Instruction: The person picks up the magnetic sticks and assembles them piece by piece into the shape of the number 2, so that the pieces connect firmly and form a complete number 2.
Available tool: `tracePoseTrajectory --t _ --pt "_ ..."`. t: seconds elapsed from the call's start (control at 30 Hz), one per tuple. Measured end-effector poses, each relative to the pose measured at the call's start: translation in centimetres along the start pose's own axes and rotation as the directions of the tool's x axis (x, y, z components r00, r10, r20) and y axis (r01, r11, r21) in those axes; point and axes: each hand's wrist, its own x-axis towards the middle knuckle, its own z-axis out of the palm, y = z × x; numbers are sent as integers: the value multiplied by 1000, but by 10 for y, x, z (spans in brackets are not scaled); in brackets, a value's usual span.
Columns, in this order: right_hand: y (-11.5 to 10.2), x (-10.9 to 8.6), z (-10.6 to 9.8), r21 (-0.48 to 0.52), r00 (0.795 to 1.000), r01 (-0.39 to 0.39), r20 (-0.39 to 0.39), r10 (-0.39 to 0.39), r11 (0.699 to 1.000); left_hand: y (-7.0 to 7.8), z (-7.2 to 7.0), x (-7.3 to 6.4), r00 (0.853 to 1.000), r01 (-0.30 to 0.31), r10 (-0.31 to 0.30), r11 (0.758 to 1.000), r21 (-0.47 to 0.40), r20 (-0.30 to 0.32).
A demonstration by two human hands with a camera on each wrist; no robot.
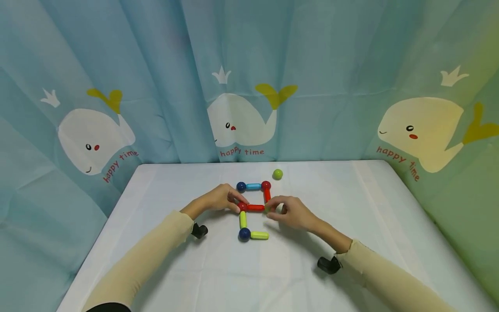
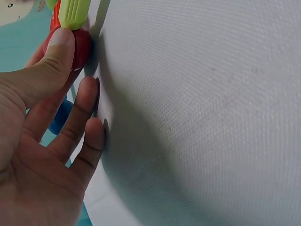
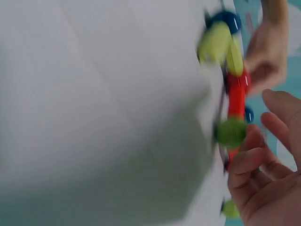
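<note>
Toy rods and balls lie joined in a bent chain on the table. My left hand [image 1: 222, 198] pinches the red ball [image 2: 83, 49] at the chain's left middle, thumb on its near side. From that ball a red rod [image 1: 255, 208] runs right to a green ball [image 3: 230, 133], and a yellow-green rod [image 1: 243, 219] runs down to a dark blue ball [image 1: 244, 234]. My right hand [image 1: 290, 212] is at the green ball, its thumb held apart and bent fingers right beside the ball. A second red rod [image 1: 267, 194] leads up to another red ball [image 1: 266, 185].
At the chain's far end a light blue rod [image 1: 253, 186] joins a second dark blue ball [image 1: 241, 186]. Another yellow-green rod [image 1: 260, 235] sticks out at the near end. One loose green ball [image 1: 277, 174] sits near the back edge of the white table [image 1: 187, 273], before a whale-print curtain [image 1: 331, 86].
</note>
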Motion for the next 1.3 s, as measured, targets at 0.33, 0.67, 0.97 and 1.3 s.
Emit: tracePoseTrajectory --t 0.33,0.67,0.97,1.3 --pt "45 48 -38 -84 968 -56 -249 33 995 -1 1 1 1000 7 -7 1000 -9 -9" --pt "70 76 -47 -83 960 -223 -191 204 971 -3 1 1 1000 9 -9 1000 -25 -3" --pt "78 85 -40 -69 938 -313 -179 297 947 -4 2 1 1000 0 0 1000 -8 -12" --pt "80 83 -36 -76 941 -292 -204 272 953 -4 2 0 1000 12 -12 1000 -7 -15"
